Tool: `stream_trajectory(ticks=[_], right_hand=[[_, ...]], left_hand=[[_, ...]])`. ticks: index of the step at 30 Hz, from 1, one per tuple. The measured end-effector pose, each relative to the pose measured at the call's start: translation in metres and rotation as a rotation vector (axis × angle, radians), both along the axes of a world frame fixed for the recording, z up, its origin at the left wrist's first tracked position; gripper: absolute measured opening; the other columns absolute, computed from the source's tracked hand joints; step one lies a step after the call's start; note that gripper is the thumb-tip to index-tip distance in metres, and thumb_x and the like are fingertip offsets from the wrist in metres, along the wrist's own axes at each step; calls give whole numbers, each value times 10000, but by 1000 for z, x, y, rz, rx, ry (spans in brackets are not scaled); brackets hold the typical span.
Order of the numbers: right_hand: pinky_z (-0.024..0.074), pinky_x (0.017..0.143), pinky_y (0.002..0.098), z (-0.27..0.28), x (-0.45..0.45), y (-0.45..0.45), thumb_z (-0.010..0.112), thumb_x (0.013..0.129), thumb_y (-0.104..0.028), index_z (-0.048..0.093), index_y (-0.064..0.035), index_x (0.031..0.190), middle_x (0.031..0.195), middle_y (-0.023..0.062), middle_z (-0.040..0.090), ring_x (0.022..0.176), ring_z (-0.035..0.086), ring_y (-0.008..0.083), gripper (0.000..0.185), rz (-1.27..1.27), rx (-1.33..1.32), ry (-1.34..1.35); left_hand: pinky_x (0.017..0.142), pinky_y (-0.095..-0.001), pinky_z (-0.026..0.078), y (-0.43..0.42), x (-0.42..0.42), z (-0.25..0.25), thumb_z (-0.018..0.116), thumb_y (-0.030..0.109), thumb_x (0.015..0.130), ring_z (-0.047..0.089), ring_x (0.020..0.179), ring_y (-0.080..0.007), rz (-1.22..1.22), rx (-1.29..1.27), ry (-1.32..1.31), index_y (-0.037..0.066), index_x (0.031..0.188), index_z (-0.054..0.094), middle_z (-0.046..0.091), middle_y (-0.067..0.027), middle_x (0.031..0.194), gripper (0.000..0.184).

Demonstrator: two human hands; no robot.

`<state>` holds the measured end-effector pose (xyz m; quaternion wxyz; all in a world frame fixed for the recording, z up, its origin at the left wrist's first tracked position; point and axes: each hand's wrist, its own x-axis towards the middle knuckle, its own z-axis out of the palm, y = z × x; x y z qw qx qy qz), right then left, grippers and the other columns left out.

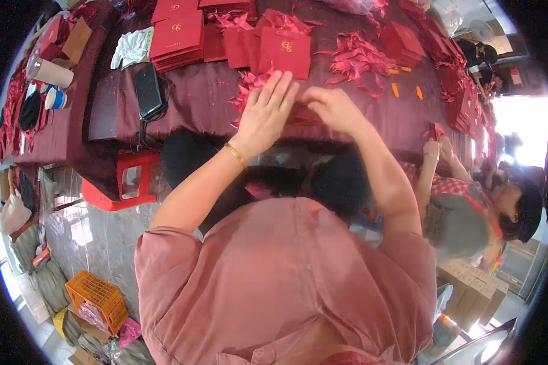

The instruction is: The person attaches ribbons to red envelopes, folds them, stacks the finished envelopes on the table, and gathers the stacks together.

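Observation:
My left hand [265, 115] lies with its fingers stretched out together, over red material at the table's near edge. To its right, my right hand [336, 111] has its fingers bent inward; what they hold, if anything, is hidden. Between and below the hands shows a piece of red card or paper [304, 114], partly covered. Just beyond my fingertips is a red paper bag [286, 52] with a gold emblem. Loose red ribbons [245, 94] lie beside my left hand, and a larger heap of ribbons [359, 61] spreads farther right.
Stacked red bags [176, 38] stand at the back left, near a black phone [147, 91] and a crumpled white cloth [131, 48]. Small orange pieces [396, 90] lie on the right. A co-worker [469, 207] sits at right. A red stool [112, 188] stands below left.

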<state>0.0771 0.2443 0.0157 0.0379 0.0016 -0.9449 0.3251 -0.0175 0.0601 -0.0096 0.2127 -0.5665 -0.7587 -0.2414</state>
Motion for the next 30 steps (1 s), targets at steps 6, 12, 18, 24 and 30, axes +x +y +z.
stream_trajectory(ticks=[6,12,18,24,30], right_hand=[[501,723,265,-11,-14,31,593,882,-155,635,-1,1014,943,56,676,790,637,124,207,-123,-708,-264],[482,603,253,-94,-53,100,618,885,-259,631,-43,1003,884,37,658,700,605,99,246,-649,-739,-92],[484,871,388,-121,-101,79,738,705,-465,536,29,1179,1130,222,606,1020,611,310,714,-863,65,-157],[468,895,355,-125,-115,69,804,660,-349,584,38,1127,1118,191,628,1039,611,274,646,-944,-138,-146],[495,749,314,-71,-106,59,719,766,-209,654,-4,980,925,126,683,856,646,218,303,-842,-362,97]], left_hand=[[1008,-445,335,-5,-21,2,515,115,775,591,883,-218,-28,-269,8,111,813,551,565,-51,771,52],[865,-342,467,-59,-62,54,700,30,695,641,920,-227,78,380,-1258,6,1062,589,650,-114,935,384],[832,-381,453,-77,-57,62,680,27,646,608,905,-287,144,99,-264,31,990,614,636,-119,939,350],[775,-385,441,-65,-48,37,574,41,699,584,840,-245,64,-11,-73,96,915,599,581,-55,845,225],[817,-389,437,-42,-29,-1,550,77,748,579,866,-254,-43,-250,-84,89,922,562,563,-69,860,174]])
